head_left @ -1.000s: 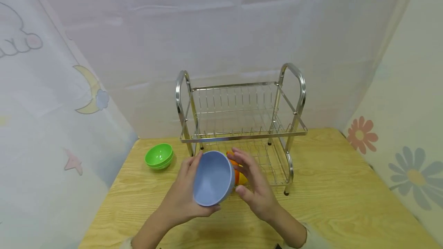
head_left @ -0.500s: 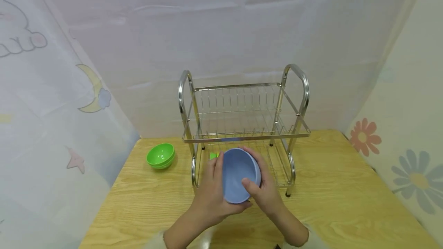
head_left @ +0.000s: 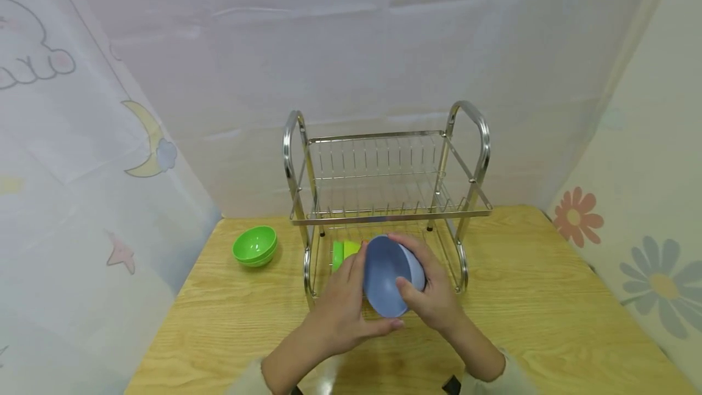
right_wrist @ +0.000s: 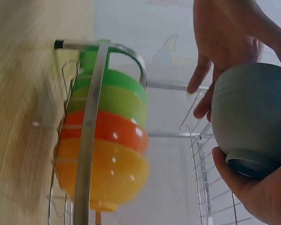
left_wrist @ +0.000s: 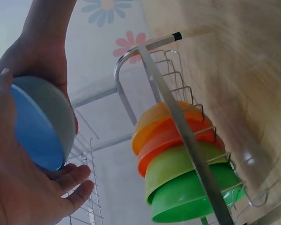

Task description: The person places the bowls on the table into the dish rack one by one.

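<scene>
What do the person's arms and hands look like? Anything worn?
Bare left hand and bare right hand, no gloves visible. Off-white left sleeve and off-white right sleeve. Small black angular object by the right sleeve; can't identify it.

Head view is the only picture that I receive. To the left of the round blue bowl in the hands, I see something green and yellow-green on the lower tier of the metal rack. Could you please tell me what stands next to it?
Observer: The left wrist view shows a glossy red-orange bowl directly beside the glossy yellow-green bowl.
Operator: Thank you. Is this one the last in the row?
Observer: No, in the right wrist view a glossy yellow-orange bowl comes after it.
Operator: And how is the underside of the blue bowl, please?
Observer: The right wrist view shows a raised, round foot ring there.
</scene>
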Tool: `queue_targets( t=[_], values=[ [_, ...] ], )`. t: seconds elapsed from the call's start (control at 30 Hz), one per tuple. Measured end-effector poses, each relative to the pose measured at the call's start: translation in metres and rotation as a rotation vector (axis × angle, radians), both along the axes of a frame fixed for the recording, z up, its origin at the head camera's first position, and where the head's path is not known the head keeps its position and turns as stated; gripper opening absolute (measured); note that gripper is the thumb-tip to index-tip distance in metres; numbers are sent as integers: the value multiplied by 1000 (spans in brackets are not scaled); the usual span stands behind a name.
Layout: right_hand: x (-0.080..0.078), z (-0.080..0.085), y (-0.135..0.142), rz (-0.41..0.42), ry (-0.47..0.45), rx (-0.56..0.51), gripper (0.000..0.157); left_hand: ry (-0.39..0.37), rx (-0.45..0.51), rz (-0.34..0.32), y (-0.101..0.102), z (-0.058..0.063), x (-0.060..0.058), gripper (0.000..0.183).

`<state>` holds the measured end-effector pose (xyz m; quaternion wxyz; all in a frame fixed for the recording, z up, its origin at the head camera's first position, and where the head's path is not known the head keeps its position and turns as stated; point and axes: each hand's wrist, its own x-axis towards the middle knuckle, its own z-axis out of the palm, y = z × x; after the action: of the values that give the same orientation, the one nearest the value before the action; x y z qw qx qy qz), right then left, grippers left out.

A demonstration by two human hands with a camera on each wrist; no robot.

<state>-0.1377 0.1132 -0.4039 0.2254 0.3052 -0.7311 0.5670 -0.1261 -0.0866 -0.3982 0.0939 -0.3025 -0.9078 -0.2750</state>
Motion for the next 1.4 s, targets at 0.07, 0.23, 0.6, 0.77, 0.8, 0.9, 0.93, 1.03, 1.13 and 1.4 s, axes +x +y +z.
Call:
queue_targets(
  t=[0.07,0.23,0.6,0.77,0.8,0.9,0.93,1.03,1.13,1.4],
  values=[
    [-2,0,4,-23,26,52,67,18,-36,-7,-2,3,-1,120],
    [-7,-1,17,-108,54,160,70,177,-69,-6,-11,20,-6,101],
    [-18,-6,42,-211,62,230,66,641,-24,-47,-36,74,-8,73],
    [-27,-13,54,-260,15,265,66,749,12,-48,-48,104,-17,68],
    [-28,-14,56,-267,9,276,66,755,15,-40,-50,109,-20,68],
    [-34,-17,60,-284,2,312,65,756,13,-6,-57,124,-32,70],
    [-36,-18,61,-285,-1,324,65,751,9,8,-59,129,-36,70],
    [-41,-21,63,-290,-28,369,65,738,3,52,-65,141,-52,68],
    [-46,-24,63,-288,-84,411,64,708,-11,95,-69,152,-69,65],
    [-61,-40,62,-286,-187,510,63,545,-55,224,-70,173,-118,55]
  ],
)
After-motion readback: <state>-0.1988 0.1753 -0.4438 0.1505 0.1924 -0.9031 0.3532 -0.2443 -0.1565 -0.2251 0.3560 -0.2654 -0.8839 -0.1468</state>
